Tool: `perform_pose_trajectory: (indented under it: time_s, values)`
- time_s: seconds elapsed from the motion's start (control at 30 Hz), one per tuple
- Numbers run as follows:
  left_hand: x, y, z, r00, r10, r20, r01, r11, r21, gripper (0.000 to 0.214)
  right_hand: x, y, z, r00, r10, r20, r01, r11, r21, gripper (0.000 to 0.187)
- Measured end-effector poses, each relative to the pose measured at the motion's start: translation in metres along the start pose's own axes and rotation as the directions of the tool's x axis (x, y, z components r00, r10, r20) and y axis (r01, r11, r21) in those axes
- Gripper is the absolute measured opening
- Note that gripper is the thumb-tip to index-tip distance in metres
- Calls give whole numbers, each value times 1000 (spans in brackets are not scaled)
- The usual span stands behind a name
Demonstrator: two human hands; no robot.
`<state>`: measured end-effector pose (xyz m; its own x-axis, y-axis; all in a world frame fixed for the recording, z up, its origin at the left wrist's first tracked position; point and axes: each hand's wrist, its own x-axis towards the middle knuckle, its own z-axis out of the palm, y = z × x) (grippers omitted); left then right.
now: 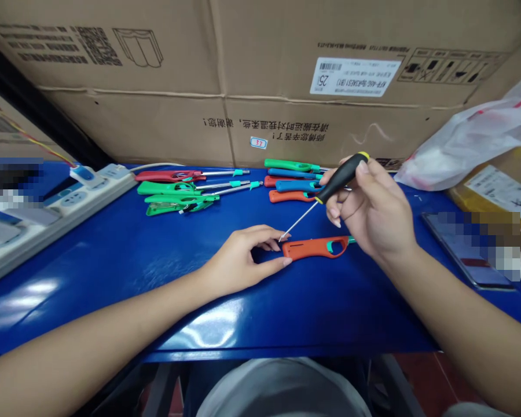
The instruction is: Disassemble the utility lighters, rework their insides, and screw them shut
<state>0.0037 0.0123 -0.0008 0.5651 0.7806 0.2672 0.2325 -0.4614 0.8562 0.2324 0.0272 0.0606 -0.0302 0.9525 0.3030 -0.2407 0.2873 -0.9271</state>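
Observation:
An orange lighter body [315,248] with a teal trigger lies flat on the blue table [156,255]. My left hand [243,260] pinches its left end between thumb and fingers. My right hand [371,211] is closed round the black handle of a screwdriver [341,176] with a yellow cap. The thin metal shaft slants down to the left, and its tip rests at the lighter's left end, by my left fingertips.
Red and green long-nosed lighters [186,191] lie at the table's back left. A pile of green, blue and orange lighter bodies [293,179] sits behind my right hand. A white power strip [69,202] is on the left, a phone [469,249] and plastic bag [469,139] on the right, cardboard boxes [243,75] behind.

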Motion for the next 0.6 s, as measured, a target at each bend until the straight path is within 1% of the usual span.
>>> perform_pose_trajectory:
  time_s: [0.1, 0.17, 0.23, 0.3, 0.37, 0.47, 0.6]
  values:
    - [1, 3, 0, 989, -135, -60, 125, 981, -149, 36, -2, 13, -2, 999, 18, -39, -15, 996, 83, 28]
    - [2, 4, -1, 976, -198, -90, 178, 965, -191, 36, -5, 20, -4, 998, 23, -61, -16, 994, 112, 27]
    - [3, 4, -3, 968, -223, -111, 199, 961, -192, 32, -9, 24, -6, 997, 30, -65, -22, 992, 123, 26]
    - [3, 4, -5, 970, -214, -118, 193, 967, -167, 24, -12, 26, -8, 998, 38, -57, -32, 993, 112, 25]
    - [3, 5, -6, 977, -180, -117, 165, 978, -126, 18, -14, 28, -10, 998, 36, -58, -30, 995, 94, 23]
    - [2, 6, -7, 985, -129, -114, 120, 990, -78, 15, -16, 29, -12, 997, 11, -72, -5, 997, 75, 19]
    - [3, 6, -7, 990, -106, -93, 100, 992, -71, 14, -16, 30, -13, 999, 10, -50, -8, 999, 45, 18]
